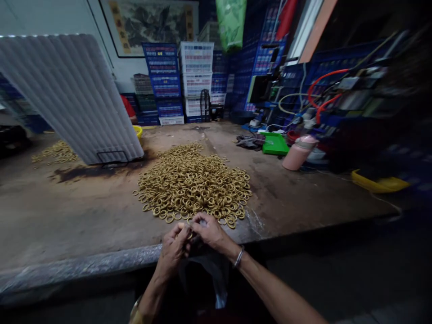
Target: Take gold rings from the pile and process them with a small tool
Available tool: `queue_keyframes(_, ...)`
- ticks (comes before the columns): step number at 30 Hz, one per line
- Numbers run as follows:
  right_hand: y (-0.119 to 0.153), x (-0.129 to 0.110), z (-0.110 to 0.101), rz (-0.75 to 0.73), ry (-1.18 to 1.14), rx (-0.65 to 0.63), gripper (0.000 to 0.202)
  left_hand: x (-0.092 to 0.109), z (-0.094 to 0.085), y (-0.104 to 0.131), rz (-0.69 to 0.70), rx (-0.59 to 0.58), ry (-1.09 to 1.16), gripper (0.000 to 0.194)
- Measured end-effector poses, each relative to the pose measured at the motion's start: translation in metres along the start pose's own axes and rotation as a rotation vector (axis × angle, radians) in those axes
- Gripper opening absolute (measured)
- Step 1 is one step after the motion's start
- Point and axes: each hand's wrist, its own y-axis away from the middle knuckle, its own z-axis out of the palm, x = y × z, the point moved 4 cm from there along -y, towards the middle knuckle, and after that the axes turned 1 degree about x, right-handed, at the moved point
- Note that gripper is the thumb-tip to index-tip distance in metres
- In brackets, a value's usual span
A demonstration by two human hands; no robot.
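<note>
At the table's [84, 225] near edge, the person's left hand [173, 249] is closed, its thumb and fingers pinching a small gold ring [191, 234]. The ring sits between the two hands, to the right of the left thumb and just below the right fingertips. Being round, it has no long axis, and its exact tilt is too small to tell. The right hand [209, 233] has its fingers drawn together beside it; whether they also grip the ring cannot be told. A metal bracelet [239, 256] circles the right wrist. Both hands are about equally near the big pile of rings [195, 180], which lies just beyond them, its loose front rings close to the right knuckles.

Around this, from the left, come a smaller heap of rings [59, 152], then a tall ridged panel [77, 99] leaning above a wire stand [113, 156], blocking the view behind it. Right of the big pile are a green tray [275, 144], a pink bottle [299, 154] and a yellow bowl [381, 182], all well apart from the hands.
</note>
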Motion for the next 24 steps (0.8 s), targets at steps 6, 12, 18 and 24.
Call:
queue_keyframes(6, 0.004, -0.002, 0.001, 0.074, -0.12, -0.078, 0.024, 0.006, 0.003, 0.007, 0.042, -0.044, 0.138, 0.031)
queue_keyframes(12, 0.006, -0.005, 0.003, 0.072, -0.143, -0.093, 0.025, 0.01, 0.004, 0.011, 0.031, -0.077, 0.238, 0.033)
queue_keyframes(18, 0.006, -0.008, -0.001, 0.009, 0.0, 0.021, 0.017, 0.011, 0.004, 0.013, 0.002, -0.086, 0.323, 0.032)
queue_keyframes(24, 0.015, -0.013, 0.004, -0.238, 0.388, -0.022, 0.019, 0.01, 0.003, 0.012, 0.006, -0.05, 0.308, 0.035)
